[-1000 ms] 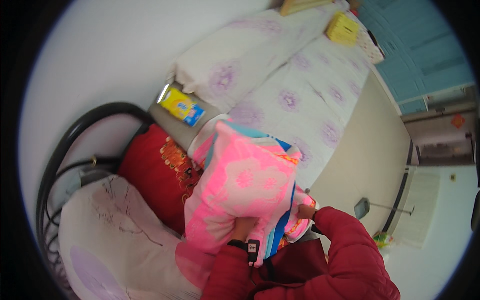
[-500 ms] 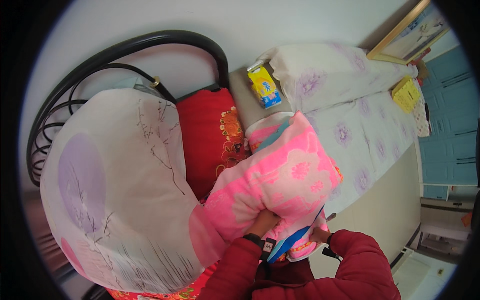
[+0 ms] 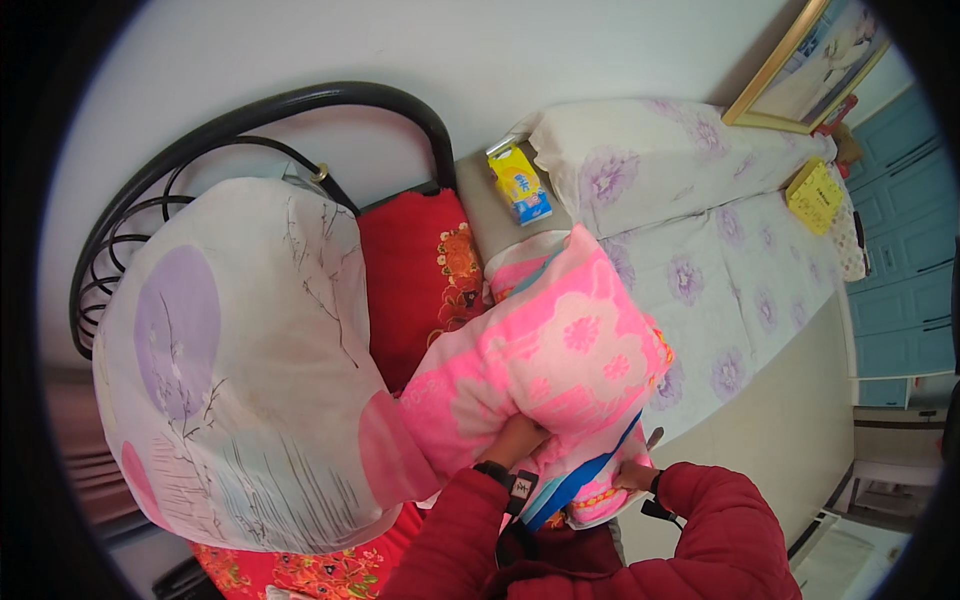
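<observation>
A pink-and-white floral pillow towel (image 3: 575,350) lies bunched over a plump pillow shape in front of me, with a bright blue stripe on its near side. My left hand (image 3: 521,440) presses into a deep fold at its near edge, and its fingertips are hidden in the cloth. To the right, my right hand (image 3: 633,476) is closed on the near right corner of the same towel, beside an orange-patterned border. Behind the towel, a red pillow (image 3: 410,280) with golden flowers leans toward the bedhead.
A white cover with branch prints (image 3: 270,330) bulges at left, before a black curved bedhead (image 3: 340,95). A yellow-and-blue packet (image 3: 519,185) sits on a grey surface by a flowered cover (image 3: 690,225). Farther right are a yellow box (image 3: 814,196), framed picture (image 3: 810,70) and blue cabinets (image 3: 905,240).
The view has shifted slightly. Both hands keep their places on the pink towel, which looks much the same.
</observation>
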Action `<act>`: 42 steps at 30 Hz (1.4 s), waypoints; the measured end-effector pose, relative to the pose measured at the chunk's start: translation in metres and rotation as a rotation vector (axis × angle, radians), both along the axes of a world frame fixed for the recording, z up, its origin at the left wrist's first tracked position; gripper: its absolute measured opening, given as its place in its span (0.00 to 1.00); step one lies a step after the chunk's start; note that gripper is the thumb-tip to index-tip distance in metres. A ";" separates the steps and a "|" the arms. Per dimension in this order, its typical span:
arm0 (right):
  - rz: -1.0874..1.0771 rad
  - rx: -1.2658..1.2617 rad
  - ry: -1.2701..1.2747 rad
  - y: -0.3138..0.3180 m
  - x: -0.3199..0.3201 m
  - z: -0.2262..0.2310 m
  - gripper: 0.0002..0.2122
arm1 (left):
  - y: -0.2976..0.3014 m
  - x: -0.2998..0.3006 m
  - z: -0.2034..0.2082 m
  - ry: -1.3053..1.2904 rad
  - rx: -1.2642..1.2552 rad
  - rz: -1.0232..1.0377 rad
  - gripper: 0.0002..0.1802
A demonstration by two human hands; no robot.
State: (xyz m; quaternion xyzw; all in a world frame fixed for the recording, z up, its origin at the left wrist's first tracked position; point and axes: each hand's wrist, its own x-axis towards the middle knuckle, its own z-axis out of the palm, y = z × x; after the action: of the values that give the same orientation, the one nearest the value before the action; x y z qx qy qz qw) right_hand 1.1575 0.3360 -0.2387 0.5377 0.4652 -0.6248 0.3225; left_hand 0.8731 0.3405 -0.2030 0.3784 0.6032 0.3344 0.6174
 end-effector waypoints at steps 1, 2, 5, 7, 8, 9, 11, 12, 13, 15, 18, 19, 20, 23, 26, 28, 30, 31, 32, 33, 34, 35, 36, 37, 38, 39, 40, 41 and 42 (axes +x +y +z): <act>0.003 0.021 -0.004 0.000 -0.001 0.001 0.08 | -0.001 0.000 -0.001 -0.044 -0.019 0.008 0.12; 0.004 0.019 -0.029 0.000 -0.002 0.003 0.08 | -0.002 0.000 -0.002 -0.076 -0.060 0.006 0.12; -0.029 -0.041 -0.057 0.003 -0.008 0.010 0.09 | -0.002 -0.001 -0.003 -0.099 -0.085 -0.037 0.11; 0.036 -0.021 -0.027 0.006 -0.011 0.015 0.09 | -0.001 -0.002 -0.003 -0.081 -0.071 -0.064 0.12; 0.071 -0.013 -0.016 0.007 -0.011 0.017 0.09 | 0.000 -0.002 -0.003 -0.068 -0.072 -0.072 0.13; 0.059 -0.026 -0.063 0.007 -0.012 0.018 0.09 | 0.000 -0.003 -0.002 -0.046 -0.104 -0.103 0.14; 0.044 -0.004 -0.007 0.007 -0.010 0.017 0.09 | 0.000 -0.003 0.000 -0.079 -0.090 -0.077 0.13; 0.036 -0.008 0.024 0.006 -0.009 0.016 0.09 | 0.000 -0.004 0.002 -0.074 -0.112 -0.086 0.12; 0.011 0.001 0.028 0.007 -0.007 0.013 0.09 | 0.000 -0.003 0.002 -0.063 -0.076 -0.064 0.11; -0.034 -0.017 0.007 0.003 -0.001 0.005 0.08 | -0.001 -0.002 0.005 -0.030 -0.041 -0.035 0.10; -0.047 -0.008 0.024 -0.002 0.008 -0.006 0.09 | -0.001 -0.004 0.008 -0.071 -0.100 -0.019 0.12; 0.009 0.028 0.063 -0.003 0.010 -0.007 0.11 | 0.001 -0.004 0.009 -0.067 -0.167 -0.036 0.13; 0.069 0.146 0.100 -0.005 0.010 -0.007 0.11 | 0.002 -0.006 0.010 -0.060 -0.171 -0.036 0.13; 0.386 0.431 0.167 -0.015 0.006 0.013 0.12 | 0.004 -0.008 0.012 -0.198 -0.336 -0.015 0.12; 0.375 0.412 0.439 -0.018 -0.007 0.066 0.10 | 0.005 -0.007 0.013 -0.141 -0.291 -0.013 0.11; 0.254 0.522 0.633 -0.001 -0.022 0.110 0.07 | 0.005 -0.007 0.014 -0.122 -0.250 -0.014 0.10; 0.033 0.818 0.753 0.044 -0.044 0.139 0.05 | 0.006 -0.007 0.015 -0.150 -0.289 0.010 0.10; -0.093 0.914 0.687 0.068 -0.049 0.153 0.09 | 0.006 -0.006 0.016 -0.120 -0.257 -0.011 0.10; 0.027 1.284 0.633 0.096 -0.057 0.159 0.15 | 0.005 -0.006 0.018 -0.109 -0.236 -0.013 0.09; -0.009 1.454 0.600 0.121 -0.070 0.159 0.19 | 0.005 -0.005 0.019 -0.098 -0.213 -0.009 0.09; -0.014 1.596 0.569 0.143 -0.082 0.155 0.20 | 0.003 -0.005 0.022 -0.120 -0.198 0.012 0.08; 0.026 1.737 0.477 0.157 -0.095 0.148 0.22 | 0.001 -0.004 0.026 0.002 -0.158 -0.045 0.07; -0.019 1.570 0.511 0.161 -0.102 0.140 0.22 | -0.006 -0.005 0.032 0.049 -0.100 -0.040 0.07; -0.076 1.415 0.548 0.165 -0.109 0.132 0.23 | -0.012 -0.006 0.038 0.095 -0.087 -0.038 0.07; -0.136 1.225 0.549 0.167 -0.115 0.124 0.24 | -0.018 -0.007 0.044 0.108 -0.111 -0.041 0.08; -0.199 1.209 0.611 0.169 -0.118 0.117 0.23 | -0.030 -0.010 0.052 0.091 -0.090 0.018 0.10; -0.271 1.157 0.639 0.171 -0.118 0.112 0.23 | -0.041 -0.015 0.058 0.199 -0.061 0.115 0.10; -0.369 1.082 0.636 0.172 -0.117 0.109 0.22 | -0.057 -0.023 0.065 0.274 -0.018 0.217 0.10; -0.309 1.092 0.624 0.172 -0.116 0.107 0.21 | -0.074 -0.031 0.071 0.327 0.036 0.320 0.11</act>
State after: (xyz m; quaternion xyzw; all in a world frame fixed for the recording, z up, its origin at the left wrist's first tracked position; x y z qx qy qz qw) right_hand 1.0416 0.5081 -0.1317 0.4783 0.7053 -0.4643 -0.2412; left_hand 0.8419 0.2668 -0.1323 0.3380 0.7415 0.3727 0.4438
